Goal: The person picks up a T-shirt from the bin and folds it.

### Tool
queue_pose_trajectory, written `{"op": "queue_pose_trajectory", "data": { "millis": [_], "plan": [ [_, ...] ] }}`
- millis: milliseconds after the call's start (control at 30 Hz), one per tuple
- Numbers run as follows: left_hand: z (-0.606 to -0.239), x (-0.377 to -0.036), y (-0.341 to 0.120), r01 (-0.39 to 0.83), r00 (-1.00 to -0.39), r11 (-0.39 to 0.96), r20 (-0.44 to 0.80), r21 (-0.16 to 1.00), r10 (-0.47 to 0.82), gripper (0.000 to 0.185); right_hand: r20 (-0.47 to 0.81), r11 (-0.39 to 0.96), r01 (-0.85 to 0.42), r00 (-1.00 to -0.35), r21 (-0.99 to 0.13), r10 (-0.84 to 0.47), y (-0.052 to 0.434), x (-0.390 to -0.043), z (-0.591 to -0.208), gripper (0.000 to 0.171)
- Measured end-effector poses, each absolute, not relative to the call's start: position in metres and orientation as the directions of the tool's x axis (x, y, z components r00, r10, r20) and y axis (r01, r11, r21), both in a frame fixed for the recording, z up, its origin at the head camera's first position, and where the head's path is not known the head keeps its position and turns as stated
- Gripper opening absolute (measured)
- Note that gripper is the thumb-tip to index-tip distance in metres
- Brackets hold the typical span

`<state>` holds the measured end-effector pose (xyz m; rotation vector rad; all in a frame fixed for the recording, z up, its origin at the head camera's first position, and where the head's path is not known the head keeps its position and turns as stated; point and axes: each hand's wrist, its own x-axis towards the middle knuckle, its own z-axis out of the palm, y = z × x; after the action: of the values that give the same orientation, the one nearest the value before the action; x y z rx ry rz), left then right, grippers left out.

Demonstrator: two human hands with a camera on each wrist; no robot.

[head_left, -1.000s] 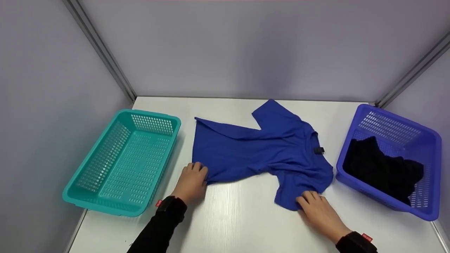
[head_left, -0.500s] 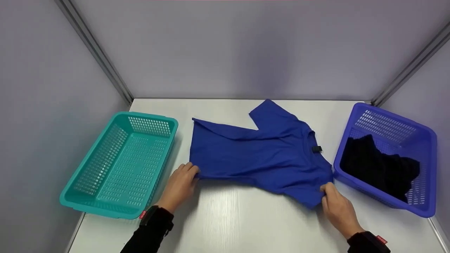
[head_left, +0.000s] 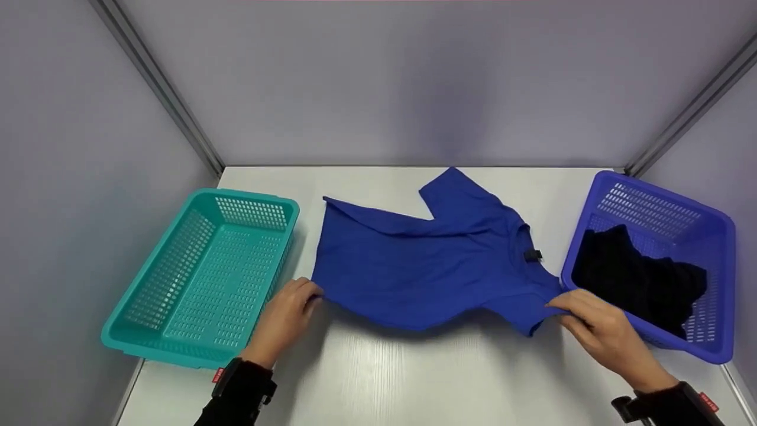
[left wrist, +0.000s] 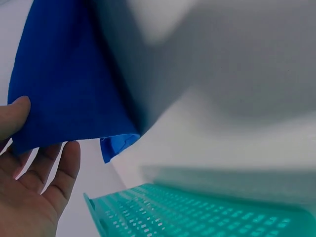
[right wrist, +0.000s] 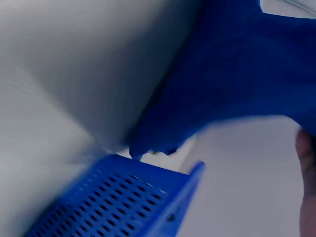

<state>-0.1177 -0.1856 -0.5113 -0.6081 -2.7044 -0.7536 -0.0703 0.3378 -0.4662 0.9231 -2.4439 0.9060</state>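
Note:
A blue T-shirt (head_left: 414, 266) lies sideways on the white table, its hem to the left and its collar, with a black tag (head_left: 532, 255), to the right. My left hand (head_left: 287, 316) pinches the near corner of the hem between thumb and fingers; the left wrist view shows the cloth (left wrist: 64, 98) raised there. With thumb and fingers my right hand (head_left: 612, 334) grips the near sleeve at the shirt's right end. The near side of the shirt is lifted off the table between both hands, while the far sleeve lies flat.
To the left stands a teal basket (head_left: 260, 331) with nothing in it. A purple-blue basket (head_left: 724, 284) at the right holds black cloth (head_left: 644, 278); my right hand is close to its near left rim. Grey panels (head_left: 366, 83) rise behind and beside the table.
My right hand has moved right along the near sleeve and now grips it. My left hand has shifted a little left with the hem corner. The shirt's near edge has come off the table.

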Motion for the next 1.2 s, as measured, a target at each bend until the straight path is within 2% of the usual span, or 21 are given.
{"op": "queue_pose_trajectory", "data": {
  "millis": [67, 167, 267, 333, 400, 500, 633, 733, 867, 933, 1033, 1133, 1200],
  "plan": [
    [-0.509, -0.115, -0.190, 0.424, -0.902, 0.777, 0.295, 0.465, 0.316, 0.014, 0.437, 0.557, -0.650, -0.760, -0.517, -0.482, 0.341, -0.067, -0.456, 0.042],
    [-0.507, -0.112, -0.195, 0.331, -0.941, 0.782, 0.128, 0.529, 0.312, 0.013, 0.196, 0.531, -0.541, -0.797, -0.652, -0.571, 0.345, -0.064, -0.449, 0.029],
    [-0.508, -0.111, -0.196, 0.233, -0.950, 0.795, -0.044, 0.560, 0.309, 0.014, 0.023, 0.581, -0.450, -0.803, -0.678, -0.595, 0.347, -0.067, -0.453, 0.020],
    [-0.510, -0.113, -0.194, 0.190, -0.949, 0.808, -0.106, 0.558, 0.296, 0.013, 0.030, 0.641, -0.457, -0.827, -0.617, -0.561, 0.344, -0.072, -0.459, 0.014],
    [-0.512, -0.118, -0.189, 0.167, -0.954, 0.829, -0.124, 0.535, 0.272, 0.011, 0.103, 0.718, -0.474, -0.862, -0.509, -0.496, 0.340, -0.081, -0.465, 0.011],
    [-0.516, -0.129, -0.181, 0.135, -0.973, 0.870, -0.101, 0.474, 0.206, 0.007, 0.196, 0.822, -0.434, -0.901, -0.370, -0.387, 0.329, -0.096, -0.473, 0.009],
    [-0.522, -0.145, -0.171, 0.086, -0.991, 0.909, -0.057, 0.408, 0.119, 0.008, 0.211, 0.889, -0.353, -0.930, -0.291, -0.300, 0.316, -0.118, -0.483, 0.010],
    [-0.529, -0.153, -0.165, 0.060, -0.997, 0.922, -0.026, 0.382, 0.076, 0.009, 0.226, 0.903, -0.350, -0.927, -0.248, -0.298, 0.309, -0.134, -0.493, 0.011],
    [-0.544, -0.160, -0.159, 0.057, -0.998, 0.943, 0.036, 0.326, 0.048, 0.006, 0.320, 0.908, -0.397, -0.884, -0.132, -0.340, 0.300, -0.150, -0.510, 0.012],
    [-0.552, -0.161, -0.157, 0.077, -0.995, 0.958, 0.089, 0.276, 0.054, 0.009, 0.380, 0.912, -0.403, -0.857, -0.073, -0.349, 0.296, -0.155, -0.517, 0.014],
    [-0.561, -0.161, -0.154, 0.121, -0.981, 0.974, 0.173, 0.190, 0.088, 0.023, 0.435, 0.918, -0.396, -0.833, -0.040, -0.341, 0.292, -0.158, -0.526, 0.027],
    [-0.566, -0.160, -0.152, 0.228, -0.957, 0.963, 0.218, 0.146, 0.194, 0.035, 0.397, 0.904, -0.421, -0.845, -0.079, -0.359, 0.287, -0.158, -0.532, 0.040],
    [-0.566, -0.159, -0.151, 0.321, -0.940, 0.935, 0.171, 0.150, 0.296, 0.042, 0.295, 0.886, -0.445, -0.871, -0.132, -0.393, 0.284, -0.156, -0.537, 0.044]
  ]
}}
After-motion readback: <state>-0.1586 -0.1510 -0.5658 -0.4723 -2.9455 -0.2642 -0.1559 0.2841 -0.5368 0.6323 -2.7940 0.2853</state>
